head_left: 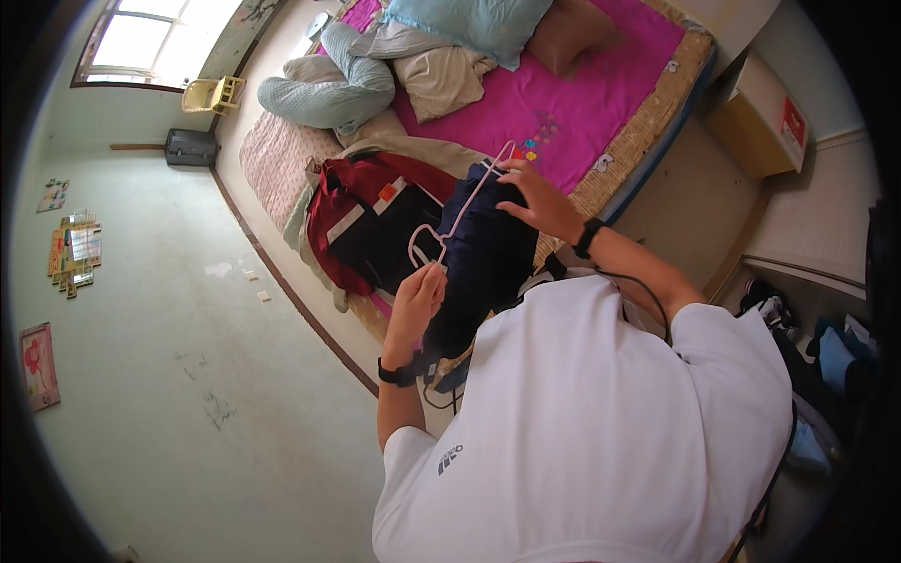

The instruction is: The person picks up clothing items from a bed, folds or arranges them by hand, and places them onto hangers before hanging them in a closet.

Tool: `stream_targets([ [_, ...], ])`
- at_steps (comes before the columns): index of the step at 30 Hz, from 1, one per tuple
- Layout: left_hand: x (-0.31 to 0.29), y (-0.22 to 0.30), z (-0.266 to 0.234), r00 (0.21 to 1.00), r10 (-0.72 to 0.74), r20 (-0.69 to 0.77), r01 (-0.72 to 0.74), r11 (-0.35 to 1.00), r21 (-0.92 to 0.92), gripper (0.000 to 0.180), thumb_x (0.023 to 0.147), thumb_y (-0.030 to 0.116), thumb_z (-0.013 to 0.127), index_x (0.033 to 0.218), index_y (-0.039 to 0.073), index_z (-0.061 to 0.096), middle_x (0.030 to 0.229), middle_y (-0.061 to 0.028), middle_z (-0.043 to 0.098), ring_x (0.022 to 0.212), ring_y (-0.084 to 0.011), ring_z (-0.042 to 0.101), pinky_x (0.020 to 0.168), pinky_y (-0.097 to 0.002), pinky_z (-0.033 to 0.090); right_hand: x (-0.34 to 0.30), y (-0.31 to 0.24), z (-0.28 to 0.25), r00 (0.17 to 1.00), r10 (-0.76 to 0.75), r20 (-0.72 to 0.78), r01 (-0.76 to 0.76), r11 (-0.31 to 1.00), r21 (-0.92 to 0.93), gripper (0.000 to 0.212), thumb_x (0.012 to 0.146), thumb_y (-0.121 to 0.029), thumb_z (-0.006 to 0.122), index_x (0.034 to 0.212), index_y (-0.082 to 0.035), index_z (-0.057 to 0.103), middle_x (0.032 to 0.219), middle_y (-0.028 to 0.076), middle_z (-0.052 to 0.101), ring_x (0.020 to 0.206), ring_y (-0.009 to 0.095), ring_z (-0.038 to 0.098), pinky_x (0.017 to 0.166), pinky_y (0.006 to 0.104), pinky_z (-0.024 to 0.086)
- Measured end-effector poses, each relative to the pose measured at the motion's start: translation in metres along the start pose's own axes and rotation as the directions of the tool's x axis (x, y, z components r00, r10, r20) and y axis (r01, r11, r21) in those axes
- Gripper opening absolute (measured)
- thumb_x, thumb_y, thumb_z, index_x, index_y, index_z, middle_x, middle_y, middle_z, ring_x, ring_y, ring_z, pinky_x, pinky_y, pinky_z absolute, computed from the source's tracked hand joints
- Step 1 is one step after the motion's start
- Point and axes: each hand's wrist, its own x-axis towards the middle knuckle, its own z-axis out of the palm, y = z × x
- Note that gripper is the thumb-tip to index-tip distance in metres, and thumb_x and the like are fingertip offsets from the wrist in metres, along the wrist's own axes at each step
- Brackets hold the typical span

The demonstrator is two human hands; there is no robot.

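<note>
My left hand (419,298) is closed around the lower end of a pale pink clothes hanger (457,219), whose hook curves up and to the left. The hanger slants over a dark navy garment (488,239) with a bit of white trim at its top edge. At the hanger's far end is my right hand (542,199), thumb and fingers apart, its fingertips near the hanger and the garment's edge. Just left of the garment lies a red and navy jacket (361,216) with white bands and an orange patch. Folds hide how far the hanger sits inside the navy cloth.
A bed with a magenta sheet (601,94) over a woven mat stretches ahead, bearing a blue pillow (474,23), a brown pillow (570,39) and rumpled bedding (328,94). A cardboard box (758,117) stands at right, by shelves with clothes (835,361). A black case (190,147) sits beside the left wall.
</note>
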Motion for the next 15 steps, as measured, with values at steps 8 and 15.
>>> stream_targets([
  [8,-0.015,0.014,-0.005,0.995,0.078,0.068,-0.076,0.997,-0.032,0.040,0.112,0.029,0.043,0.076,0.010,0.045,0.063,0.0063,0.037,0.052,-0.0034,0.031,0.046,-0.0217,0.022,-0.032,0.035,-0.016,0.878,0.388,0.281,-0.463,0.838,0.290,0.084,0.068,-0.036,0.094,0.135,0.000,0.058,0.128,0.019,0.064,0.123,0.033,0.059,0.107,0.0379,0.045],
  [15,-0.021,0.044,-0.027,0.998,0.055,0.031,-0.054,0.998,-0.029,0.041,0.112,0.028,0.042,0.075,0.011,0.042,0.063,0.0061,0.036,0.051,-0.0035,0.030,0.046,-0.0231,0.021,-0.025,0.053,0.006,0.953,0.111,0.282,-0.175,0.961,0.213,0.059,0.079,-0.029,0.086,0.126,-0.001,0.062,0.121,0.019,0.066,0.116,0.034,0.062,0.101,0.0384,0.047],
])
